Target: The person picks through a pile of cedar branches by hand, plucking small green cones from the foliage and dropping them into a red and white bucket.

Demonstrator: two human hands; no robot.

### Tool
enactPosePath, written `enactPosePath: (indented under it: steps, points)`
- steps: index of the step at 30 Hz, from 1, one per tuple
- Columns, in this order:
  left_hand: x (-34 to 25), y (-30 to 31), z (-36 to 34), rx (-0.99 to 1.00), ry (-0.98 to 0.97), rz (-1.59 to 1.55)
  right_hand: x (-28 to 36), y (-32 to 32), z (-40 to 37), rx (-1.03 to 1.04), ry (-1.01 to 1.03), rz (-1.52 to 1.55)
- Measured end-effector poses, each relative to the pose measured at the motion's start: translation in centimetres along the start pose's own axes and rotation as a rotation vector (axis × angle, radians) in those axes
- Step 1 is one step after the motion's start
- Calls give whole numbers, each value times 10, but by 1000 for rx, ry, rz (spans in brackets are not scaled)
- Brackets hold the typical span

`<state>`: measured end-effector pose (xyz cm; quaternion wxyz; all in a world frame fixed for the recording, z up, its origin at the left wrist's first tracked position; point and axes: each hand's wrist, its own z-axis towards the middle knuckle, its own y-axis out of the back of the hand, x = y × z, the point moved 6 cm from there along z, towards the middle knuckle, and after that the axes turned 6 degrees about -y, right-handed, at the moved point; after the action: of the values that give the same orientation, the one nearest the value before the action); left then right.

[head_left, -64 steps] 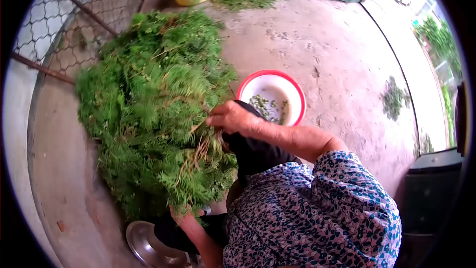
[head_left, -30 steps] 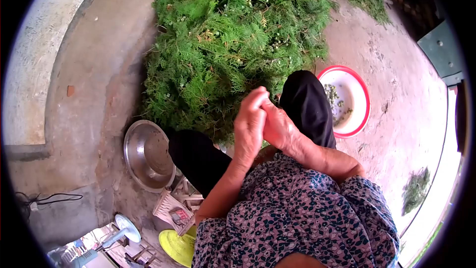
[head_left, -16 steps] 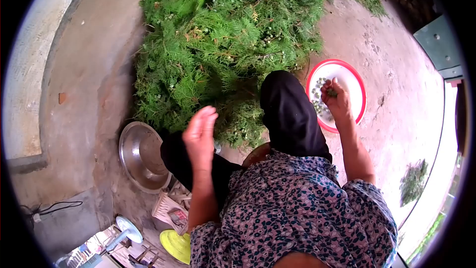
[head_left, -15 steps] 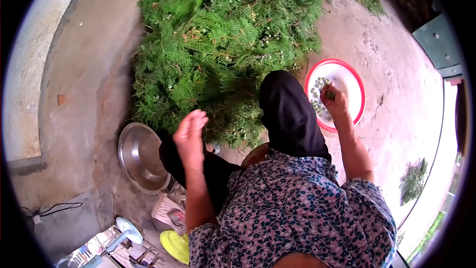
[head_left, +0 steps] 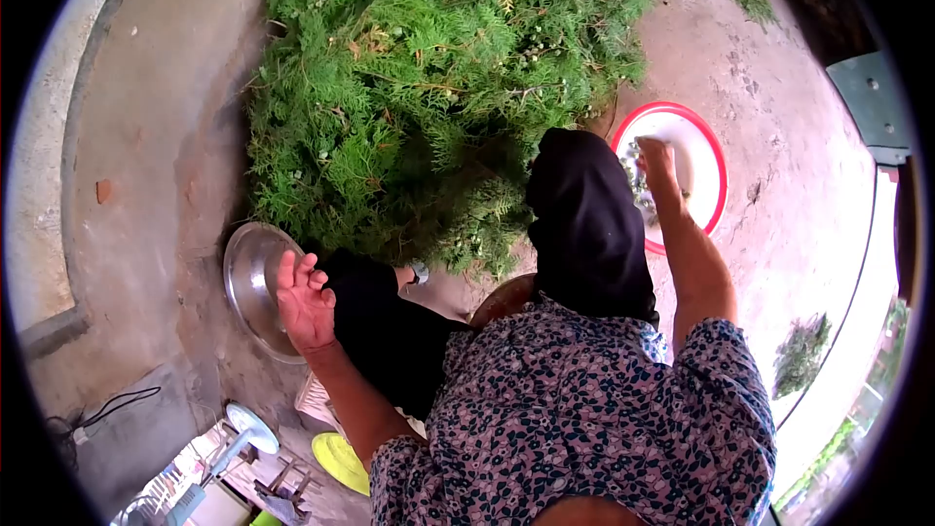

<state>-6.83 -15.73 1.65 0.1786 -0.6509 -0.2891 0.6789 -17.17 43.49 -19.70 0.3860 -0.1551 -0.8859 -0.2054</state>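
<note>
My left hand [head_left: 307, 304] is raised over the right rim of a wide metal basin [head_left: 245, 287], palm up. Its fingers are apart and slightly curled, with nothing in them. On the right, my right hand [head_left: 658, 164] reaches into a white basin with a red rim [head_left: 719, 161]. Small pale green cones [head_left: 640, 193] lie in that basin, beside and partly under my hand. The fingers there are blurred and turned away, so whether they hold anything is hidden. A large heap of green conifer branches [head_left: 438, 88], dotted with similar cones, lies in front of my knees.
My dark-trousered knee [head_left: 589, 214] stands between the heap and the white basin. Behind my left arm are a yellow round thing [head_left: 341, 463] and a pale blue fan [head_left: 251, 429]. A small green sprig pile [head_left: 802, 356] lies on the concrete floor at right.
My left hand has moved left and its fingers have spread, from over my knee to the metal basin. My right hand stays in the white basin, turned; the greenery seen in it earlier no longer shows.
</note>
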Motion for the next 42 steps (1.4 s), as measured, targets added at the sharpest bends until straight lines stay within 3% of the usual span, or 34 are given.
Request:
enactPosePath:
  steps: [1, 2, 3, 4, 6, 7, 9, 12, 13, 15, 19, 21, 22, 24, 27, 29, 31, 34, 36, 37, 38, 39, 42]
  points:
    - [0, 3, 1, -10, -3, 1, 27, -23, 3, 33, -28, -132]
    - [0, 6, 1, -9, -8, -18, 40, -47, 42, 228, 508, -522]
    - [-1, 8, 1, -6, -12, -37, 107, -82, -17, 447, 914, -741]
    - [-1, 9, 1, -16, -12, -37, 116, -106, -15, 614, 438, -415]
    - [-2, 3, 4, 14, -11, -67, 170, -154, -67, 648, 395, -599]
    - [-3, 4, 4, 9, -15, -72, 186, -174, -80, 650, 398, -608]
    - [-2, 4, 6, 45, -14, -81, 210, -213, -106, 703, 836, -1078]
    - [-5, -2, 8, 93, -21, -32, 186, -253, -69, 661, 1026, -1362]
    - [-6, -3, 7, 92, -33, -34, 163, -264, -36, 569, 821, -1634]
    - [-8, -1, 6, 65, -37, -10, 154, -264, -50, 504, 758, -1830]
    - [-9, -2, 5, 11, -31, -7, 107, -278, -48, 478, 862, -1557]
    - [-10, -6, 7, 38, -43, -76, 103, -268, -58, 262, 912, -1370]
    - [-11, -7, 7, 45, -44, -74, 104, -267, -56, 256, 913, -1364]
    - [-9, -5, 6, 4, -10, -37, 105, -258, -44, 405, 703, -1146]
    - [-4, -3, 1, -19, 6, -104, 137, -238, -45, 460, 849, -895]
    - [-3, -2, 1, -23, 2, -98, 171, -222, -61, 375, 914, -826]
    - [-2, 0, -1, -32, -3, -91, 207, -207, -83, 345, 819, -964]
    - [6, 8, -7, -85, -9, -92, 254, -177, -116, 144, 1013, -826]
    - [15, 20, -11, -297, 3, -260, 281, -155, -135, 17, 1127, -699]
    - [14, 15, -10, -287, -3, -266, 293, -144, -144, -57, 1185, -614]
    - [10, 1, -4, -102, 5, -233, 302, -134, -150, -82, 1292, -442]
    - [7, -12, -1, 81, 10, -196, 307, -129, -145, -22, 1305, -277]
    - [7, -18, -5, 4, -7, -145, 313, -143, -163, 120, 1014, -370]
